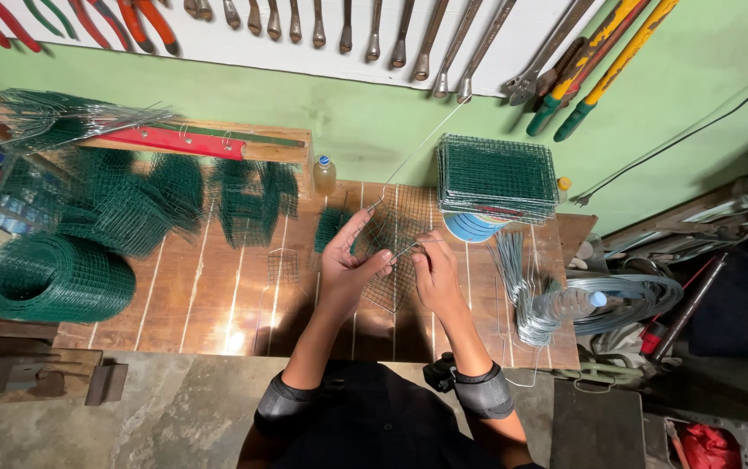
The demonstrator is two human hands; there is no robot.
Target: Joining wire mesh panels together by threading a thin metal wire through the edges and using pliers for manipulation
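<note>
Green mesh panel sat tilted like a diamond over the wooden tabletop, corners up & down. Left hand pinched its left edge; right hand gripped a thin wire w/ long axis running up-right toward the wall.

Workshop — wall-hung wrenches, wire-mesh rolls, workbench
</note>
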